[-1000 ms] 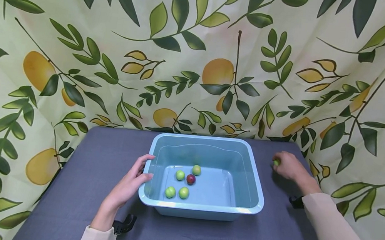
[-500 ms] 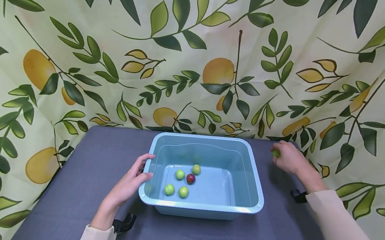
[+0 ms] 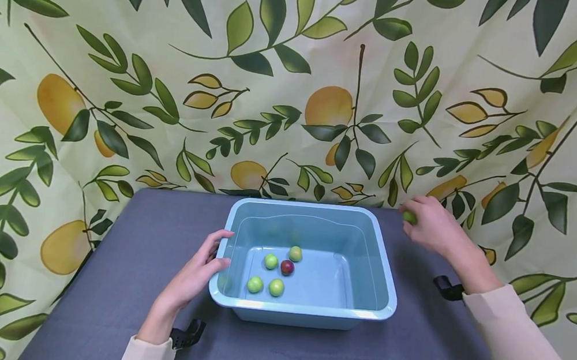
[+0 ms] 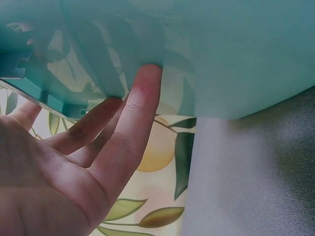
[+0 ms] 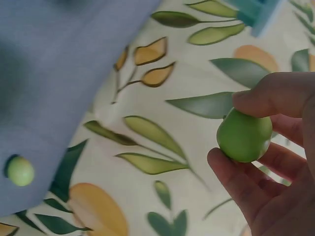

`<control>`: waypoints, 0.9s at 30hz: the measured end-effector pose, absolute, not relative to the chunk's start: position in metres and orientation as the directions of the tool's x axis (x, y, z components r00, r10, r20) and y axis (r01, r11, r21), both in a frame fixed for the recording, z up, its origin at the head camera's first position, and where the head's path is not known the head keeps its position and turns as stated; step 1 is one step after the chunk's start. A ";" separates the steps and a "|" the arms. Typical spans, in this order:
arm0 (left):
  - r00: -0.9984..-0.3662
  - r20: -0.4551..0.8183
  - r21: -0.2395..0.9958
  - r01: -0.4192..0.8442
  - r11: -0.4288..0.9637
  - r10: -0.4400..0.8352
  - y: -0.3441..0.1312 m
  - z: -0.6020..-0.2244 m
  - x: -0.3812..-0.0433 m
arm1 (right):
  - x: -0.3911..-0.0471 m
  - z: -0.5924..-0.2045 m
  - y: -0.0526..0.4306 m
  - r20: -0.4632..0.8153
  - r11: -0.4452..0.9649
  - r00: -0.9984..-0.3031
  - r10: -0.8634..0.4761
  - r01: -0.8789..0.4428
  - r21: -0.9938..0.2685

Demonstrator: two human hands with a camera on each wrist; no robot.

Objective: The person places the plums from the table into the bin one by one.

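A light-blue plastic basin (image 3: 302,309) stands on the table. Several small green apples (image 3: 276,287) and one dark red apple (image 3: 287,268) lie on its floor, towards the left. My left hand (image 3: 195,272) holds the basin's left rim; in the left wrist view, fingers (image 4: 142,93) reach against the outer wall. To the right of the basin, my right hand (image 3: 433,223) is raised above the table. It pinches a small green apple (image 5: 244,135) between thumb and fingers. Another green apple (image 5: 20,170) lies on the cloth in the right wrist view; the head view does not show it.
A dark blue-grey cloth (image 3: 158,237) covers the table. Behind it and along the sides hangs a cream curtain (image 3: 271,143) printed with leaves and orange fruit. Each wrist wears a black strap (image 3: 187,334).
My right hand, holding the green apple, has risen and moved slightly left towards the basin's far right corner. The left hand and the basin have stayed in place.
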State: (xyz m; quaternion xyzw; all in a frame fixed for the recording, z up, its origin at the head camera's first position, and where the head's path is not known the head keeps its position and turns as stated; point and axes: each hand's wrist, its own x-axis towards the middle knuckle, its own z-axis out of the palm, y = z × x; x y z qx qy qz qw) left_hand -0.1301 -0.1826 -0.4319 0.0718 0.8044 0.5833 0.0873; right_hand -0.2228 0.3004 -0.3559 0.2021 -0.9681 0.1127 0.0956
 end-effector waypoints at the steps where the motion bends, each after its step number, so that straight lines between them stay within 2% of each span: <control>1: -0.975 -0.055 0.951 0.015 0.310 0.217 -0.182 -0.432 -0.130 | -0.221 -0.353 0.298 0.243 0.891 -0.895 -0.374 -0.419 -0.176; 19: -0.975 -0.049 0.952 0.021 0.306 0.217 -0.182 -0.432 -0.130 | -0.197 -0.324 0.260 0.394 0.836 -0.810 -0.435 -0.526 -0.157; 27: -0.976 -0.048 0.951 0.020 0.309 0.213 -0.182 -0.432 -0.130 | -0.194 -0.316 0.246 0.420 0.808 -0.773 -0.476 -0.573 -0.137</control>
